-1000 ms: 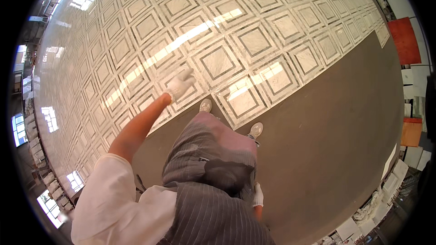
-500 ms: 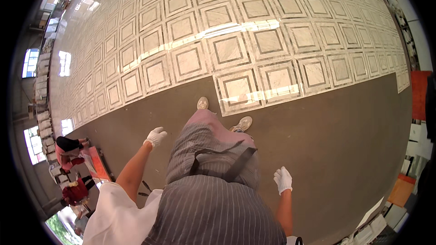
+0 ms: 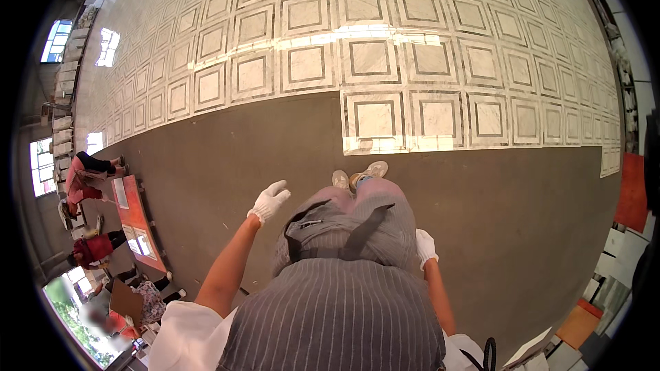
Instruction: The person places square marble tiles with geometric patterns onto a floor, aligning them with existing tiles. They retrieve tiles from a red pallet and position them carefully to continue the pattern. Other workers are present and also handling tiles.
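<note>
My left hand (image 3: 270, 201), in a white glove, is held out over the dark floor at my left side. Its fingers are stretched and hold nothing. Close beside my right thigh hangs my right hand (image 3: 425, 247), also gloved in white, with loosely extended fingers and nothing visible in them. A grey striped apron (image 3: 337, 309) covers my body. Just beyond my shoes (image 3: 369, 172) lies the near edge of a wide field of pale marble tiles (image 3: 373, 122) with dark square borders. Neither hand touches the tiles.
Bare dark floor (image 3: 206, 165) surrounds me. At the left, people (image 3: 89, 178) stand by an orange table (image 3: 134, 216) with pale panels on it. A person carries a brown board (image 3: 127, 301) at lower left. Slabs and an orange panel (image 3: 630, 192) line the right side.
I have turned leftward, and the tile edge now lies straighter across the view. My left hand has swung forward and inward; my right hand has come in beside my thigh. My feet are closer together.
</note>
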Demonstrator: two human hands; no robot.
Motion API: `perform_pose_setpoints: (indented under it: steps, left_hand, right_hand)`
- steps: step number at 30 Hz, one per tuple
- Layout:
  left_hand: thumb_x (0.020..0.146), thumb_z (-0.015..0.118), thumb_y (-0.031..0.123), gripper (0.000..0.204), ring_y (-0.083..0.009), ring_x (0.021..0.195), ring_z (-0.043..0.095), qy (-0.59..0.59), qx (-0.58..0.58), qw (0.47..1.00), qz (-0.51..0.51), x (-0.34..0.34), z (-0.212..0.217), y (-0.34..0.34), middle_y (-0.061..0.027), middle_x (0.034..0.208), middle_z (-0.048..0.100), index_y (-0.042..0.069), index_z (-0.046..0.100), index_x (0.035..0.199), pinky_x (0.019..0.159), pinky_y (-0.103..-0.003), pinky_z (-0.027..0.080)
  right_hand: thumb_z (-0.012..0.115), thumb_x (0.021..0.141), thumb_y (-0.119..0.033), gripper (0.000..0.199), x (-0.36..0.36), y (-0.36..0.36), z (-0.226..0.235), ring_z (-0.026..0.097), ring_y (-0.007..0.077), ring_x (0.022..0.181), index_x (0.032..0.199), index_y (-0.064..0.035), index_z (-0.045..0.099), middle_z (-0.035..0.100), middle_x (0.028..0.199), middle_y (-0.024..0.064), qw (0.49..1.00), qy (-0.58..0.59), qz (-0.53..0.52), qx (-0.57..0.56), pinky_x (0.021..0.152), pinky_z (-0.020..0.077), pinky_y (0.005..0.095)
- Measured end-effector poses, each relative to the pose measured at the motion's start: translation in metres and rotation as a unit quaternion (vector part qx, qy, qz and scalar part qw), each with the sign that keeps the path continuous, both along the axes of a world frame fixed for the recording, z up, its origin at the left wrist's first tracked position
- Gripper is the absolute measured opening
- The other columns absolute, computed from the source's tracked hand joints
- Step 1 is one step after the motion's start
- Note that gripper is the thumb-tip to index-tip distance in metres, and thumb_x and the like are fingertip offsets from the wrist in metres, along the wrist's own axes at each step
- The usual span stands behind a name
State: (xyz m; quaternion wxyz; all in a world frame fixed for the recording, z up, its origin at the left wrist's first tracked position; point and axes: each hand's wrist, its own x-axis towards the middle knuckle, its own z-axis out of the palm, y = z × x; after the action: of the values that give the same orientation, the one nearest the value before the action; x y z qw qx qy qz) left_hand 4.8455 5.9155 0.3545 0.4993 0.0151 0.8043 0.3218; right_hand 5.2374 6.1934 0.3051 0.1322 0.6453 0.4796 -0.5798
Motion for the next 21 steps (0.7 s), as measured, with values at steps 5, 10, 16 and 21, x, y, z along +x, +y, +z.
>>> perform_pose_setpoints:
  steps: [5, 10, 16, 21]
  left_hand:
    - [0.085, 0.069, 0.022, 0.042, -0.012, 0.088, 0.058, 0.064, 0.025, 0.997, 0.043, 0.02, -0.066, -0.135, -0.0021, 0.095, 0.063, 0.002, 0.057, 0.12, 0.081, -0.027, 0.048]
    - [0.088, 0.062, 0.019, 0.04, -0.0172, 0.099, 0.06, 0.008, -0.091, 0.993, 0.078, 0.026, -0.07, -0.201, -0.0102, 0.111, 0.064, 0.0, 0.056, 0.122, 0.087, -0.029, 0.047]
    - [0.09, 0.057, 0.023, 0.051, -0.0272, 0.123, 0.051, 0.093, -0.096, 0.986, 0.102, 0.048, -0.086, -0.26, -0.0189, 0.131, 0.054, -0.004, 0.047, 0.131, 0.103, -0.033, 0.039]
    - [0.09, 0.055, 0.025, 0.054, -0.0293, 0.125, 0.049, 0.095, -0.083, 0.986, 0.106, 0.074, -0.065, -0.238, -0.0198, 0.134, 0.051, -0.005, 0.043, 0.135, 0.105, -0.034, 0.038]
  right_hand:
    - [0.054, 0.092, -0.024, 0.03, 0.019, -0.043, 0.0, 0.06, 0.0131, 0.078, 0.106, -0.0002, 0.066, 0.068, 0.089, 0.0058, 0.999, -0.009, 0.035, 0.003, 0.068, 0.0472, 0.0275]
    - [0.055, 0.091, -0.025, 0.032, 0.072, -0.082, -0.035, 0.062, 0.0162, 0.085, 0.108, 0.0009, 0.065, 0.069, 0.093, 0.0091, 1.0, 0.016, -0.016, -0.02, 0.077, 0.048, 0.0297]
    - [0.057, 0.09, -0.026, 0.033, 0.051, -0.077, -0.027, 0.062, 0.0161, 0.085, 0.108, 0.0004, 0.066, 0.069, 0.094, 0.0095, 0.978, 0.009, 0.191, 0.084, 0.075, 0.049, 0.03]
    - [0.057, 0.09, -0.028, 0.032, 0.032, -0.067, -0.004, 0.062, 0.0124, 0.078, 0.106, -0.0023, 0.068, 0.068, 0.089, 0.0054, 0.997, -0.014, 0.062, 0.044, 0.066, 0.049, 0.0279]
